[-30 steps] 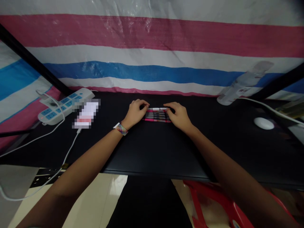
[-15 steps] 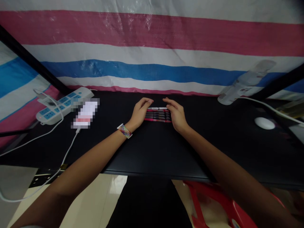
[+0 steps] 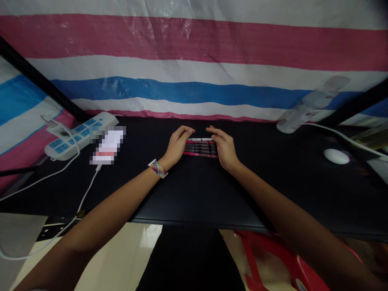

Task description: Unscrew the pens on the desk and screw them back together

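Note:
Several slim pens (image 3: 200, 148) lie side by side in a row on the black table, some dark and some pink-red, with a white one at the far edge. My left hand (image 3: 178, 145) is curled round their left ends, fingers together. A multicoloured woven band circles that wrist. At the right ends, my right hand (image 3: 224, 147) cups the row the same way, its fingers bent inward. Both hands rest on the table and hold the pens between them. The pen tips are hidden behind the palms and fingers.
On the left of the black table (image 3: 194, 194) are a white power strip (image 3: 62, 148) with blue sockets and a blurred phone (image 3: 107, 145) on a white cable. At right stand a clear bottle (image 3: 300, 111) and a white mouse (image 3: 336, 156). A red stool (image 3: 253, 258) is below.
The view has shifted very slightly. Both hands stay at the ends of the pens, and the right fingers have bent a little farther inward.

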The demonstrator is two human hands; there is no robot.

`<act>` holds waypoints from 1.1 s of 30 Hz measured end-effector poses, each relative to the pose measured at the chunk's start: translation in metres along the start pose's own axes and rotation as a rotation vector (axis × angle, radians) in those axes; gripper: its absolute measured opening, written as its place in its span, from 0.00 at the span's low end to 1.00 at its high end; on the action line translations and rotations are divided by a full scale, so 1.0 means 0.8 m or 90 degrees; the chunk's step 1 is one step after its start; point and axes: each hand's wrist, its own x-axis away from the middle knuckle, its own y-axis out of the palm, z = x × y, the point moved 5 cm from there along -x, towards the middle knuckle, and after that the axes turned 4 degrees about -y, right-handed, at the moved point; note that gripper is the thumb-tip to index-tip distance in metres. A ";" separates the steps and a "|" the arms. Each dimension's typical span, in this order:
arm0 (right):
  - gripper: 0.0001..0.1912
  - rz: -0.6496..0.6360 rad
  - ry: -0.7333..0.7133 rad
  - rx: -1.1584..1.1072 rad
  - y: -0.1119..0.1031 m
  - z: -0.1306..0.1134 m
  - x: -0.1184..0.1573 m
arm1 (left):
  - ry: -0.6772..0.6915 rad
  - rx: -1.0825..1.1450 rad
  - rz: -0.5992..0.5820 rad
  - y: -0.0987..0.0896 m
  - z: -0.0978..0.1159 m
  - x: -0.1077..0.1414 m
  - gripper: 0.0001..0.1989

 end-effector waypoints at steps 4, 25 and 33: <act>0.23 0.004 -0.001 0.000 0.000 -0.003 0.000 | 0.004 -0.015 -0.008 0.000 0.000 0.000 0.11; 0.06 -0.264 -0.426 0.283 0.020 -0.103 0.044 | 0.075 -0.094 0.050 -0.012 -0.002 -0.005 0.11; 0.07 -0.330 -0.455 0.297 0.018 -0.109 0.046 | 0.109 -0.096 0.031 -0.012 0.011 0.000 0.09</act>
